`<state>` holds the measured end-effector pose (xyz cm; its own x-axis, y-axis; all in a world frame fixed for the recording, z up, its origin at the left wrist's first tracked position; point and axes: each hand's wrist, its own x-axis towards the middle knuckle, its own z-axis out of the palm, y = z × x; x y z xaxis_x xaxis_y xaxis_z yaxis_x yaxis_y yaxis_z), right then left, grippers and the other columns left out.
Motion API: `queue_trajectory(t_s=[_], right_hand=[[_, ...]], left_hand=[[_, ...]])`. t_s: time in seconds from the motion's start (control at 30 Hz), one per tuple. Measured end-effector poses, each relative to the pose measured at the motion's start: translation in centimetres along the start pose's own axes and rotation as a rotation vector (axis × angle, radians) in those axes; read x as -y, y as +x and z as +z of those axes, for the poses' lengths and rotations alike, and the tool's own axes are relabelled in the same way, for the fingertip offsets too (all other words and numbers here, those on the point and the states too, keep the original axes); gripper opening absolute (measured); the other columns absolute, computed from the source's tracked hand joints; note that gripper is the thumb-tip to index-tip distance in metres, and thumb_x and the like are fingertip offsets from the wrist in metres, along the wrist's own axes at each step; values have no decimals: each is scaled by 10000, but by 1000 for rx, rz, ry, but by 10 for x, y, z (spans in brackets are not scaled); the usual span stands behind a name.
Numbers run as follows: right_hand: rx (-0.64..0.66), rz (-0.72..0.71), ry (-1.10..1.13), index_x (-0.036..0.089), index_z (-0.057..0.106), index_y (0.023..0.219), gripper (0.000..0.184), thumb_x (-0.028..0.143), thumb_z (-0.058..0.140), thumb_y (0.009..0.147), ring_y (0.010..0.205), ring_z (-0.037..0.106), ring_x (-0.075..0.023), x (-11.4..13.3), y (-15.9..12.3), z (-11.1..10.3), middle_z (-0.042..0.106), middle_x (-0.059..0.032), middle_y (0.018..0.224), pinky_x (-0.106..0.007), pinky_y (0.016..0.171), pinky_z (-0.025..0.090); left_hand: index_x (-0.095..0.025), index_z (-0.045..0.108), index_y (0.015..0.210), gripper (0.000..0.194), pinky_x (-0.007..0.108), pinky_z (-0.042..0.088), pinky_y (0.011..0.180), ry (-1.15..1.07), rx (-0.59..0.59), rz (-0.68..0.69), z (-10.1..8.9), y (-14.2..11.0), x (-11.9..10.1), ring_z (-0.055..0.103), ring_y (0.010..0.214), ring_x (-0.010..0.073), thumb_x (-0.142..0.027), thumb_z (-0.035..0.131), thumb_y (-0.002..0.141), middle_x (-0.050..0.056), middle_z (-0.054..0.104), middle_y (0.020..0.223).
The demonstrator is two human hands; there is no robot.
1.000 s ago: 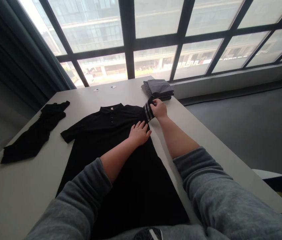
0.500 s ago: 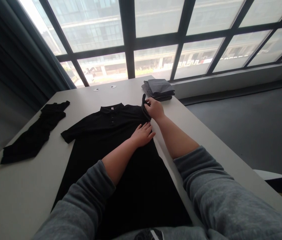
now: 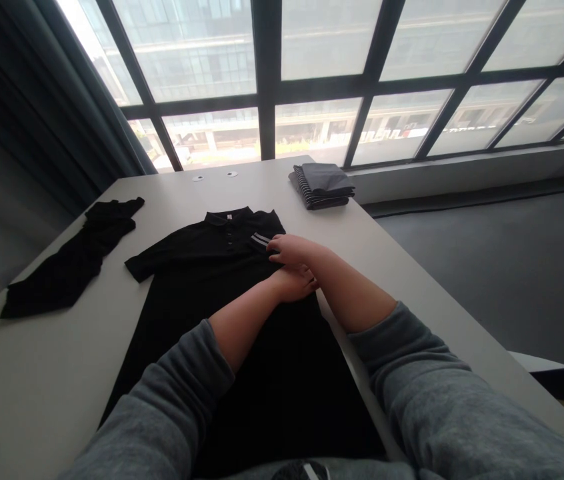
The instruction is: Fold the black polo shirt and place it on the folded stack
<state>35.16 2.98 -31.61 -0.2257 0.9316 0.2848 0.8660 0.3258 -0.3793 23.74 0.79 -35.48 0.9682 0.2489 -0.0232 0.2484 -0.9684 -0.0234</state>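
- The shirt (image 3: 197, 283) lies spread on the counter (image 3: 27, 387), its striped sleeve (image 3: 259, 240) now folded inward onto the chest; half a second ago the cuff stood up at the shirt's edge.
- The right hand (image 3: 293, 249) has moved inward over the shirt, fingers curled on the sleeve; whether they pinch it, I cannot tell.
- The left hand (image 3: 293, 283) stays flat on the shirt, now partly under the right wrist.
- Beyond the shirt, the stack (image 3: 329, 183) is unchanged.
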Motion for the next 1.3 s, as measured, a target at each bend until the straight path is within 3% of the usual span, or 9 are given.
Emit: queue_trajectory(t_s=[0.17, 0.27, 0.4, 0.5, 0.6, 0.7, 0.87, 1.0, 1.3], right_hand=[[40, -20, 36, 310, 785, 1178, 318, 231, 707, 880, 985, 702, -186, -16, -1, 0, 768, 0, 1157, -246, 893, 521], [-50, 63, 35, 277, 783, 1203, 410, 102, 582, 892, 1055, 705, -202, -33, -8, -17, 768, -14, 1181, -269, 951, 516], [-230, 209, 26, 198, 773, 1129, 402, 32, 503, 881, 1069, 698, -200, -50, -28, -34, 768, -51, 1149, -273, 959, 498], [-218, 254, -22, 183, 736, 1112, 294, 102, 555, 896, 985, 689, -211, -52, -46, -28, 761, -66, 1062, -292, 928, 490], [-161, 230, -101, 163, 679, 1170, 298, 196, 661, 875, 1018, 652, -239, -46, -58, -9, 721, -101, 1084, -329, 999, 461], [-123, 300, -181, 150, 637, 1224, 455, 384, 762, 854, 1159, 578, -311, -45, -64, 8, 638, -165, 1232, -391, 1062, 431], [-94, 500, -224, 138, 628, 1208, 523, 555, 712, 904, 1243, 499, -350, -54, -65, 12, 566, -202, 1294, -426, 1087, 403], [-106, 518, -208, 152, 644, 1175, 438, 511, 688, 928, 1225, 493, -332, -53, -64, 10, 559, -191, 1293, -423, 1085, 394], [-170, 597, -167, 145, 669, 1191, 497, 572, 657, 937, 1236, 498, -357, -57, -60, 15, 555, -203, 1310, -433, 1089, 410]], left_hand=[[-143, 462, 1570, 578, 423, 231, 1318, -2, 25, -2, -3, -3, -3, 347, 1571, 269, -444, 350, 1090, 140, 436, 1652], [-156, 499, 1549, 569, 370, 302, 1289, -58, -5, -23, -12, -7, -5, 420, 1530, 241, -457, 338, 1093, 115, 482, 1626], [-227, 677, 1341, 522, 366, 453, 1166, -108, -345, -358, -24, -12, 3, 648, 1275, 217, -352, 226, 1110, 77, 714, 1346], [-175, 675, 1345, 469, 399, 423, 1199, -71, -473, -572, -24, -12, 18, 602, 1338, 243, -228, 310, 1055, 115, 694, 1377], [-109, 559, 1500, 529, 461, 307, 1285, -40, -345, -680, -14, -10, 32, 399, 1535, 296, -272, 400, 1023, 147, 484, 1620], [-120, 474, 1582, 621, 519, 207, 1317, -29, -207, -706, -5, -8, 38, 267, 1601, 329, -420, 361, 1050, 145, 340, 1703], [-145, 425, 1620, 670, 511, 168, 1326, -26, -153, -709, -4, -7, 37, 226, 1616, 314, -483, 302, 1055, 128, 293, 1726], [-125, 401, 1633, 690, 498, 166, 1328, 1, -128, -724, -7, -7, 35, 225, 1616, 304, -488, 285, 1058, 121, 285, 1729], [-120, 393, 1638, 701, 494, 170, 1327, 10, -119, -738, -6, -7, 35, 231, 1613, 296, -492, 269, 1056, 113, 282, 1731]])
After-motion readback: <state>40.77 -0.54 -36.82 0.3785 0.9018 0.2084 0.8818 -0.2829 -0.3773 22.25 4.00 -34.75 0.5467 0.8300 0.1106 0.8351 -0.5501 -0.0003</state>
